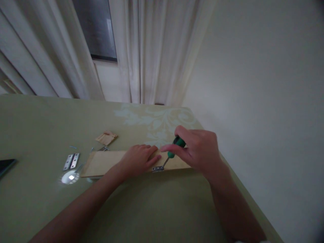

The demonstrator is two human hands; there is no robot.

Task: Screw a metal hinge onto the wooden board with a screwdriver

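Observation:
A pale wooden board [106, 162] lies flat along the table. My left hand [138, 159] rests on it, fingers stretched out and pressing the wood, the thumb close to a small metal hinge [158, 168]. That hinge sits at the board's near edge. In my right hand [199, 150] is a green screwdriver [179, 141], gripped by its handle and tilted. Its tip meets the right end of the hinge; whether a screw is under the tip is too small to tell. The right part of the board is hidden behind my right hand.
Left of the board lies another metal hinge [71, 161], near a shiny round reflective spot [70, 177]. Several screws [104, 148] and a torn brown piece [106, 137] are behind the board. A dark flat device [7, 165] is at far left. A wall [265, 101] borders the table's right side.

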